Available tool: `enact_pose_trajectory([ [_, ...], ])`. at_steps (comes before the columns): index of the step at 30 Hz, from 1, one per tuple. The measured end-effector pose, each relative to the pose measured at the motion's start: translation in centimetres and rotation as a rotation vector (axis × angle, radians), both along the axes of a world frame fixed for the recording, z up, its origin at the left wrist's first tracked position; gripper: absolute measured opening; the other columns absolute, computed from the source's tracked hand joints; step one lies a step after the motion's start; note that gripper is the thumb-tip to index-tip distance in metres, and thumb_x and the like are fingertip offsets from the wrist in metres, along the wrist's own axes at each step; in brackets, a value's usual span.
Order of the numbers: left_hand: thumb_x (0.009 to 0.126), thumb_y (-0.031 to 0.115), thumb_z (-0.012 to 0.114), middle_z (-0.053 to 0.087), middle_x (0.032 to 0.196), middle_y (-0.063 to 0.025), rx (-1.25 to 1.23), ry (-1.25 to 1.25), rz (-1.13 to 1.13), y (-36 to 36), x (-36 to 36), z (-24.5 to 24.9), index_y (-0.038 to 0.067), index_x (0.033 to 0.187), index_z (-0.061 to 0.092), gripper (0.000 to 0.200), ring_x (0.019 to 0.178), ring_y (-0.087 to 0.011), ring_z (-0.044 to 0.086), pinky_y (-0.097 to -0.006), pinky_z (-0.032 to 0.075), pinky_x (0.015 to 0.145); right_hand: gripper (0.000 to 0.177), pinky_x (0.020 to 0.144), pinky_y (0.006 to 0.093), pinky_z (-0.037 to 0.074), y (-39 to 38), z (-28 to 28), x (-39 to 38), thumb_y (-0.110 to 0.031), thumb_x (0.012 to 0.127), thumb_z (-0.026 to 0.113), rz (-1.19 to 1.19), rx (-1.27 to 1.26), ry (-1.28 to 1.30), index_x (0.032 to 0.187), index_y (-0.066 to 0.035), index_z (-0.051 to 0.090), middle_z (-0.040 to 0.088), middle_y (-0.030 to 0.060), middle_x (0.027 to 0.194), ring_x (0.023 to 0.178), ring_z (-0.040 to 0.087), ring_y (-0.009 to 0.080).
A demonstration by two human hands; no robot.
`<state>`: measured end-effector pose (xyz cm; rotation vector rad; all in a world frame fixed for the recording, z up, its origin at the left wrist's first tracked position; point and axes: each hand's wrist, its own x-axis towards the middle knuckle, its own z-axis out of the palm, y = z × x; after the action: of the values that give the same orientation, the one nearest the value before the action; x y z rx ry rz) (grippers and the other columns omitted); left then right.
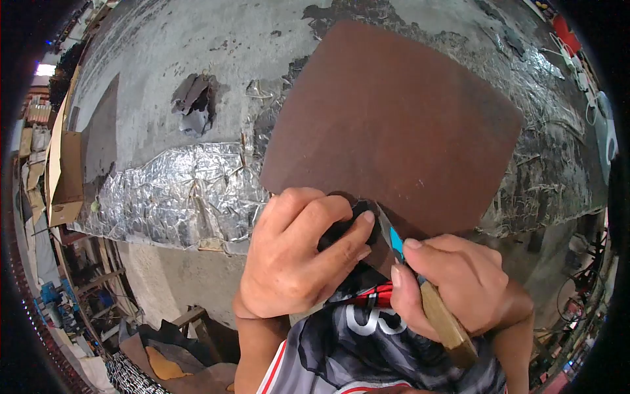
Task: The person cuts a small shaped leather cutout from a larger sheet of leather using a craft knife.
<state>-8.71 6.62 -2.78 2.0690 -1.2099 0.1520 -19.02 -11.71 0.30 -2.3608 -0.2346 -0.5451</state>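
Note:
A large brown sheet point(400, 125), like leather or board, lies over the table edge in front of me. At its near edge my left hand point(298, 253) is closed, fingers bent, on a dark, rounded black piece point(344, 230) that is partly hidden under them. My right hand point(456, 282) grips a knife point(443, 322) with a wooden handle and a bright blue band near the blade. The narrow blade points up and left, its tip right beside the black piece and my left fingertips.
Worn silver foil point(190, 197) covers the near part of the grey table point(151, 105). A crumpled dark scrap point(195, 103) lies left of the sheet. An open cardboard box point(67, 171) stands at the left edge. Brown and black scraps point(174, 354) are piled at lower left.

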Motion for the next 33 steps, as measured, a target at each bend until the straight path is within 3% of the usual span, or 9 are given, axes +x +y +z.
enact_pose_trajectory([
  [8,0.059,0.016,0.077,0.068,0.095,-0.0097,-0.027,-0.008,0.043,0.1,-0.3,-0.1,0.008,0.097,0.08,0.038,0.088,-0.0288,0.064,-0.0386,0.051,0.073,0.032,0.061,0.0359,0.059,-0.7,-0.8,0.4,-0.002,0.077,0.079,-0.065,0.005,-0.044,0.105,0.0,0.064,0.07,0.0146,0.079,0.065,0.072,0.0278],
  [9,0.06,0.015,0.076,0.069,0.096,-0.0101,-0.034,-0.01,0.056,0.2,-0.3,-0.1,0.008,0.096,0.08,0.037,0.089,-0.0294,0.065,-0.0385,0.052,0.074,0.033,0.065,0.0361,0.059,-1.1,-0.2,-0.3,-0.003,0.079,0.077,-0.093,0.011,0.041,0.109,0.0,0.064,0.072,0.0162,0.083,0.069,0.073,0.0272],
  [11,0.06,0.013,0.074,0.07,0.098,-0.0107,-0.049,-0.004,0.056,0.1,-0.1,-0.1,0.007,0.094,0.08,0.035,0.094,-0.0308,0.067,-0.0389,0.053,0.077,0.031,0.062,0.037,0.06,-2.1,-0.1,-0.4,-0.005,0.076,0.082,-0.057,0.097,0.021,0.102,0.002,0.066,0.072,0.0148,0.085,0.069,0.073,0.0285],
  [17,0.061,0.012,0.069,0.071,0.099,-0.0102,-0.058,0.008,0.061,-0.1,0.0,-0.1,0.006,0.091,0.08,0.033,0.097,-0.0319,0.068,-0.0399,0.055,0.08,0.042,0.057,0.0351,0.06,-2.8,0.6,-0.6,-0.008,0.074,0.085,0.128,0.041,-0.02,0.108,0.006,0.066,0.07,0.0158,0.085,0.066,0.071,0.0281],
  [20,0.061,0.013,0.068,0.071,0.098,-0.0098,-0.046,0.014,0.06,-0.1,-0.1,0.1,0.006,0.091,0.08,0.033,0.097,-0.032,0.067,-0.0402,0.055,0.08,0.035,0.07,0.0371,0.058,-1.9,0.3,-1.3,-0.009,0.072,0.082,0.064,0.118,0.089,0.103,0.001,0.069,0.073,0.017,0.087,0.073,0.071,0.0299],
  [23,0.061,0.014,0.067,0.071,0.098,-0.0097,-0.041,0.009,0.058,-0.1,0.0,0.0,0.006,0.091,0.08,0.034,0.096,-0.0322,0.067,-0.0403,0.055,0.08,0.034,0.069,0.0364,0.059,-1.7,0.1,-1.2,-0.009,0.072,0.082,0.086,0.107,0.089,0.102,0.001,0.069,0.073,0.0155,0.085,0.073,0.072,0.03],
  [26,0.063,0.012,0.069,0.068,0.103,-0.0099,-0.036,0.001,0.011,0.2,0.2,-0.3,0.005,0.095,0.077,0.034,0.101,-0.0321,0.066,-0.0416,0.054,0.081,0.039,0.052,0.0338,0.058,-2.3,0.2,-0.4,-0.007,0.074,0.085,0.179,0.06,0.002,0.106,0.006,0.066,0.069,0.0154,0.082,0.06,0.069,0.026],
  [33,0.063,0.012,0.069,0.067,0.105,-0.0098,-0.027,-0.021,-0.016,0.4,0.4,-0.5,0.004,0.097,0.076,0.035,0.101,-0.0305,0.064,-0.0415,0.053,0.08,0.039,0.052,0.0336,0.058,-1.5,-0.6,-0.6,-0.005,0.073,0.083,0.162,0.127,-0.028,0.105,0.008,0.066,0.068,0.0158,0.081,0.06,0.069,0.0261],
])
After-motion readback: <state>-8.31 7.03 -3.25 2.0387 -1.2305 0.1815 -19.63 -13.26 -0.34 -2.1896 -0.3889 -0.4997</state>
